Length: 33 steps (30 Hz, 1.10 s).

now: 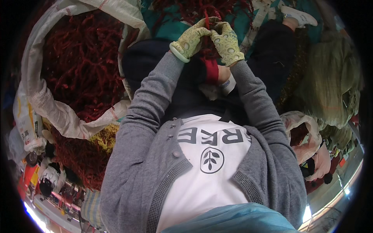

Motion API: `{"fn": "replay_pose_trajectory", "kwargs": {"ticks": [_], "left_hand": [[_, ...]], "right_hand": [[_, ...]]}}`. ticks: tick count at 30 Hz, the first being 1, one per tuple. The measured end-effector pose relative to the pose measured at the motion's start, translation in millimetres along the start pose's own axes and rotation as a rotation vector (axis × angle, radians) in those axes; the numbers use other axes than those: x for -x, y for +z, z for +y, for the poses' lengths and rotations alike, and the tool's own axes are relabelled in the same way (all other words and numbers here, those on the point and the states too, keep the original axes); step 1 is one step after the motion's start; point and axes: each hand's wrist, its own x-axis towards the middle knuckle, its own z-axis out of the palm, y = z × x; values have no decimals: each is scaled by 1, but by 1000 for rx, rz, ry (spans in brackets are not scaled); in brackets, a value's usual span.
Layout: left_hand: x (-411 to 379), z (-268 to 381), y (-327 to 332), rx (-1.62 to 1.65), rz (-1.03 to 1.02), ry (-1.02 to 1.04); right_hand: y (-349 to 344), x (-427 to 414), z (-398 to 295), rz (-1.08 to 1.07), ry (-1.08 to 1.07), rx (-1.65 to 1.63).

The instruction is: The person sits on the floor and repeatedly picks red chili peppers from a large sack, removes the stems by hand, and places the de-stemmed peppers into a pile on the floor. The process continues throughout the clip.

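Note:
My left hand (188, 40), in a yellow patterned work glove, grips a thin red seaweed-like strand (207, 21) between thumb and fingers. Close beside it, my right hand (226, 43) wears a matching glove. Its fingertips pinch at the same red material, almost touching the left fingers; the exact contact is partly hidden. Beyond both hands, a loose heap of red branching strands (186, 7) lies on a teal sheet (174, 30). More strands hang below the fingers, over my crossed legs.
At the left stands a wide white woven sack (33, 70), rolled open, full of red strands (84, 64). Behind it are another red heap (81, 157) and yellow strands (106, 139). On the right are a greenish mesh sack (332, 78) and a pinkish bag (306, 151). A person (51, 177) appears lower left.

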Motion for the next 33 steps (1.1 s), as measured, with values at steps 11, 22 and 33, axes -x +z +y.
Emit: {"fn": "replay_pose_trajectory", "kwargs": {"ticks": [11,22,33], "left_hand": [[-10,-11,-26,-84,-42,165],[-8,-12,-16,-165,-26,52],[-4,-7,-9,-328,-70,122]], "right_hand": [[-90,-11,8,30,41,-281],[-47,-12,9,-184,-485,703],[-101,-29,50,-289,327,-369]]}}
